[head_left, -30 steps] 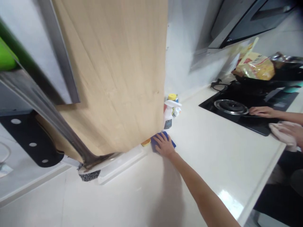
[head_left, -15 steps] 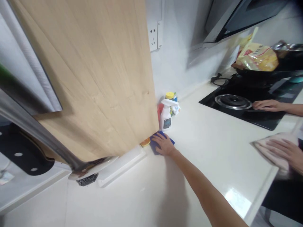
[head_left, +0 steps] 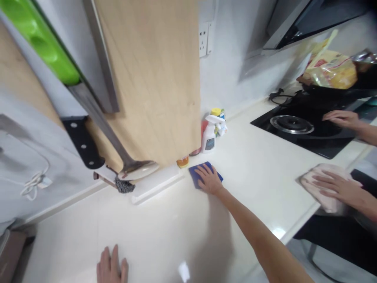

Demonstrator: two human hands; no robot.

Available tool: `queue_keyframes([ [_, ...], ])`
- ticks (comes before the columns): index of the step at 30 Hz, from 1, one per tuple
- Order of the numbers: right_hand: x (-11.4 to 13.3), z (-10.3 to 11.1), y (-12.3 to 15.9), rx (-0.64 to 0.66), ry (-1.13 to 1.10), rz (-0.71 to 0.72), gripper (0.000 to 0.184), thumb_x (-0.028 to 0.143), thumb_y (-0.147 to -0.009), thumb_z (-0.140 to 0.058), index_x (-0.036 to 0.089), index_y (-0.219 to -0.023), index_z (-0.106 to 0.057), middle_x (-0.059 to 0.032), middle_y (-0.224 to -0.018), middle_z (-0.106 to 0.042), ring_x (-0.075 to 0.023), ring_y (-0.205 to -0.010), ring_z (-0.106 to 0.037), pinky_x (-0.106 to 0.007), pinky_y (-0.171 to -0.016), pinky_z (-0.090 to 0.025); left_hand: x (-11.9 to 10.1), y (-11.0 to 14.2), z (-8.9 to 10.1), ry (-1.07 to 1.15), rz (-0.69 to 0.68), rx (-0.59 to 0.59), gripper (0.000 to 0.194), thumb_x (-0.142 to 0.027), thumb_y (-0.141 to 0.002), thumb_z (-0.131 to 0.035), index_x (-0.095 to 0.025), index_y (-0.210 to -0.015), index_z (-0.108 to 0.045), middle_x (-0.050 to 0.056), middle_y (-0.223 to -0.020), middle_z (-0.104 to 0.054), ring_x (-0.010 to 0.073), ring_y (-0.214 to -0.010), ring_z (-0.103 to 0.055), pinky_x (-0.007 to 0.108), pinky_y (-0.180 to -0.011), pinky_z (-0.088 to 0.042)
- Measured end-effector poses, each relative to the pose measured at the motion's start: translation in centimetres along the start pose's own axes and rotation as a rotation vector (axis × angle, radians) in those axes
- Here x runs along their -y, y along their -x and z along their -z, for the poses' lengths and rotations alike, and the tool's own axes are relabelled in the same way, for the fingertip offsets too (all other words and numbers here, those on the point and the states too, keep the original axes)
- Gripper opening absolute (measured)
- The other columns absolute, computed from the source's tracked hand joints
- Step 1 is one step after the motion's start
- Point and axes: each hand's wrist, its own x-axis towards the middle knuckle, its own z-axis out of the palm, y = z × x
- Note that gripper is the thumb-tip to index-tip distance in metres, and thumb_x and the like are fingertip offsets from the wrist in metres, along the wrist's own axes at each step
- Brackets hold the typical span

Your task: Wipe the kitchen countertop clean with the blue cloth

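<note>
My right hand (head_left: 209, 179) presses a folded blue cloth (head_left: 196, 183) onto the white countertop (head_left: 165, 224), its fingers resting over the cloth and holding it. Just behind the cloth stands a white spray bottle (head_left: 209, 135). At the bottom edge, my left hand (head_left: 111, 267) lies on the counter with its fingers stretched out and nothing in it; the wrist is out of view. An orange-and-yellow sponge-like item (head_left: 183, 161) sits left of the cloth, partly behind the wooden board.
A wooden panel (head_left: 156, 78) carries a ladle (head_left: 107, 127) and knives close on the left. At right, another person's hand rests on a pale pink cloth (head_left: 318, 182); their other hand is over the black cooktop (head_left: 319, 141). A yellow bag (head_left: 331, 72) lies behind.
The blue cloth has slid with my right hand a little away from the spray bottle. My left hand has come into view. The other person's pink cloth has moved left.
</note>
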Motion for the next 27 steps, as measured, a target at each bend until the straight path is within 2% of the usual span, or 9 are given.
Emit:
queue_keyframes([
  [3, 1.3, 0.8, 3.5, 0.020, 0.022, -0.001, 0.061, 0.041, -0.092, -0.039, 0.027, -0.152, -0.036, -0.0024, -0.160, -0.035, -0.0316, -0.149, -0.020, -0.058, -0.121, -0.006, -0.5, 0.1, 0.5, -0.011, -0.025, -0.007, 0.062, -0.044, -0.093, -0.032, -0.011, -0.144, -0.047, 0.023, -0.159, -0.030, 0.0351, -0.151, -0.020, 0.058, -0.120, -0.022],
  [8, 3.0, 2.4, 9.8, 0.054, 0.052, 0.023, 0.062, 0.040, -0.092, -0.040, 0.029, -0.153, -0.033, -0.0002, -0.162, -0.031, -0.0304, -0.151, -0.017, -0.058, -0.121, -0.008, -1.3, 0.2, 0.7, -0.013, -0.053, -0.039, 0.060, -0.041, -0.094, -0.032, -0.010, -0.144, -0.045, 0.024, -0.157, -0.032, 0.0354, -0.151, -0.020, 0.059, -0.119, -0.022],
  [12, 3.3, 3.9, 15.2, 0.081, 0.067, 0.025, 0.061, 0.039, -0.093, -0.040, 0.030, -0.153, -0.033, -0.0001, -0.162, -0.030, -0.0303, -0.151, -0.017, -0.058, -0.121, -0.010, -1.8, 0.3, 1.0, -0.022, -0.084, -0.082, 0.060, -0.041, -0.096, -0.030, -0.007, -0.143, -0.044, 0.028, -0.155, -0.032, 0.0369, -0.150, -0.019, 0.060, -0.118, -0.022],
  [18, 3.8, 6.1, 22.9, 0.104, 0.106, -0.065, 0.060, 0.040, -0.093, -0.039, 0.028, -0.152, -0.034, -0.0024, -0.162, -0.029, -0.0307, -0.151, -0.016, -0.059, -0.120, -0.012, -2.5, 0.4, 1.4, 0.014, -0.109, -0.116, 0.058, -0.038, -0.095, -0.034, -0.005, -0.142, -0.045, 0.031, -0.155, -0.030, 0.0398, -0.150, -0.020, 0.063, -0.116, -0.022],
  [23, 6.5, 6.2, 26.4, 0.102, 0.165, -0.180, 0.060, 0.041, -0.095, -0.034, 0.025, -0.153, -0.033, -0.0030, -0.163, -0.028, -0.0322, -0.151, -0.015, -0.061, -0.120, -0.013, -2.5, 0.7, 1.1, 0.051, -0.105, -0.132, 0.058, -0.037, -0.096, -0.035, -0.003, -0.142, -0.045, 0.033, -0.156, -0.026, 0.0418, -0.149, -0.018, 0.065, -0.115, -0.020],
  [27, 10.7, 5.0, 27.3, 0.074, 0.178, -0.244, 0.062, 0.042, -0.095, -0.035, 0.024, -0.154, -0.030, -0.0050, -0.164, -0.025, -0.0339, -0.152, -0.013, -0.064, -0.119, -0.012, -2.2, 0.9, 0.7, 0.077, -0.102, -0.146, 0.059, -0.036, -0.096, -0.036, -0.002, -0.143, -0.044, 0.034, -0.156, -0.026, 0.0422, -0.149, -0.018, 0.066, -0.115, -0.018],
])
